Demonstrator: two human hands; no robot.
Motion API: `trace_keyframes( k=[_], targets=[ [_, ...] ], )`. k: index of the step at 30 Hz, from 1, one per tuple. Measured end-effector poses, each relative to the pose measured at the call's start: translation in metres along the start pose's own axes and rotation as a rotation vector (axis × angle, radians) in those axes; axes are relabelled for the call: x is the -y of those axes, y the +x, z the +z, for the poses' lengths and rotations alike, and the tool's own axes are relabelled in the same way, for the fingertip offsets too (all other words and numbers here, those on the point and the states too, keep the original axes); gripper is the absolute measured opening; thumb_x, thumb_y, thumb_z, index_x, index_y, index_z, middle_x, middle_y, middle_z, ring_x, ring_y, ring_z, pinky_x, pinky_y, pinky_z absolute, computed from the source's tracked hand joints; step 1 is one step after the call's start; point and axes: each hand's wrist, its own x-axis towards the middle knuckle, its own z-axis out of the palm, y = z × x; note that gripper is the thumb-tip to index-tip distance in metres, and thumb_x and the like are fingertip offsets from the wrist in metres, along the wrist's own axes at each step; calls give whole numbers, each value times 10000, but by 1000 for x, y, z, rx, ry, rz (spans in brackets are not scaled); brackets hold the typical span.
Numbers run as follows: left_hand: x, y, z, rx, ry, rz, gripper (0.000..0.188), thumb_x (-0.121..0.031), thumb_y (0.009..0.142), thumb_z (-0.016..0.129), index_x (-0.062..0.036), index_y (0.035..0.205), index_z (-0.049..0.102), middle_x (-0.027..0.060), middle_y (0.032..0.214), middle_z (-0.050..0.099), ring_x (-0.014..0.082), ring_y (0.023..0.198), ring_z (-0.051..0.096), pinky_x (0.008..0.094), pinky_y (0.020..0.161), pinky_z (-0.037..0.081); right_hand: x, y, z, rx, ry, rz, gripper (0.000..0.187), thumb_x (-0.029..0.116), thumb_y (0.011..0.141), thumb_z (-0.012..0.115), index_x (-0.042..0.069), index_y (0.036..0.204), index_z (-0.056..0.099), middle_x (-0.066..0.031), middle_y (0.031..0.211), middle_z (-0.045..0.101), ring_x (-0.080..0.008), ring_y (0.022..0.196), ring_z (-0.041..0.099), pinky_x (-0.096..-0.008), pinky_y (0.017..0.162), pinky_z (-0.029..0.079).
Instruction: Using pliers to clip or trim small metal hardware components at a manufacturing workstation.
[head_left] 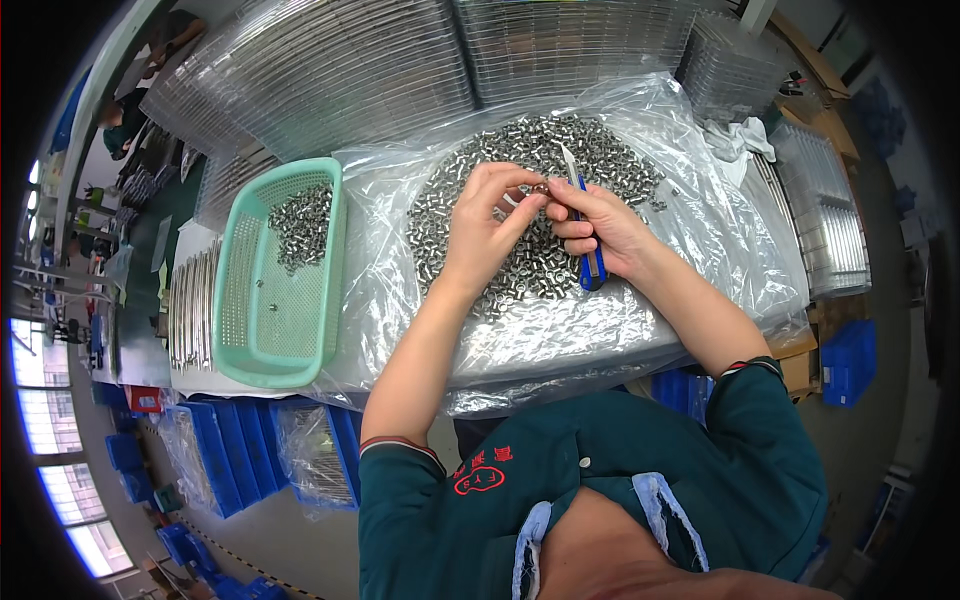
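Observation:
Over a wide heap of small shiny metal parts [530, 275], my two hands meet. The fingertips of my left hand [487, 215] pinch one small metal part [541, 189]. My right hand [610, 228] has its fingers closed round a blue utility knife [592, 262], whose blade points up and away from me. The thumb and forefinger of that hand also reach the small part, but what they touch is partly hidden. To the left, a mint-green plastic basket [226, 300] holds a smaller pile of similar metal parts [302, 225].
Clear plastic sheeting [385, 300] covers the table under the heap. Stacked clear trays [350, 80] wall off the far side, with more trays [830, 220] at the right. Blue bins [235, 450] stand below the left front edge. A crumpled white cloth [738, 143] lies far right.

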Motion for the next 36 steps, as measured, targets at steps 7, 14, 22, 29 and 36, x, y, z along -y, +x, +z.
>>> trace_keyframes(
  k=[7, 14, 22, 29, 36],
  targets=[
    [-1, -1, 1, -22, 11, 12, 177, -89, 747, 662, -63, 914, 608, 59, 947, 547, 136, 718, 553, 242, 590, 466, 0, 0, 0, -12, -15, 8, 146, 236, 877, 542, 95, 854, 510, 47, 677, 500, 19, 465, 375, -116, 350, 287],
    [0, -1, 0, -3, 56, 37, 184, -89, 745, 664, -60, 917, 604, 68, 945, 549, 145, 710, 559, 249, 584, 473, -1, 0, 0, -7, -20, 20, 139, 234, 877, 543, 99, 858, 513, 51, 675, 496, 18, 473, 378, -114, 353, 290],
    [0, -1, 1, -7, 115, 77, 188, -95, 740, 668, -61, 914, 607, 71, 918, 556, 148, 686, 563, 252, 584, 470, -1, 0, 0, -1, -32, 15, 166, 254, 881, 537, 89, 870, 522, 48, 680, 491, 19, 478, 377, -115, 355, 290],
    [0, -1, 2, -10, 104, 73, 204, -100, 732, 673, -63, 919, 598, 65, 901, 559, 144, 681, 560, 251, 580, 463, -1, 1, -1, 10, -8, 29, 210, 247, 900, 499, 47, 949, 544, 49, 671, 478, 13, 474, 363, -124, 354, 275],
    [0, -1, 2, -4, 113, 85, 205, -114, 737, 670, -63, 918, 588, 63, 908, 558, 145, 688, 562, 246, 581, 460, -1, 0, 1, -2, -13, 27, 195, 239, 897, 506, 51, 928, 543, 50, 672, 478, 14, 476, 368, -124, 355, 279]
  ],
)
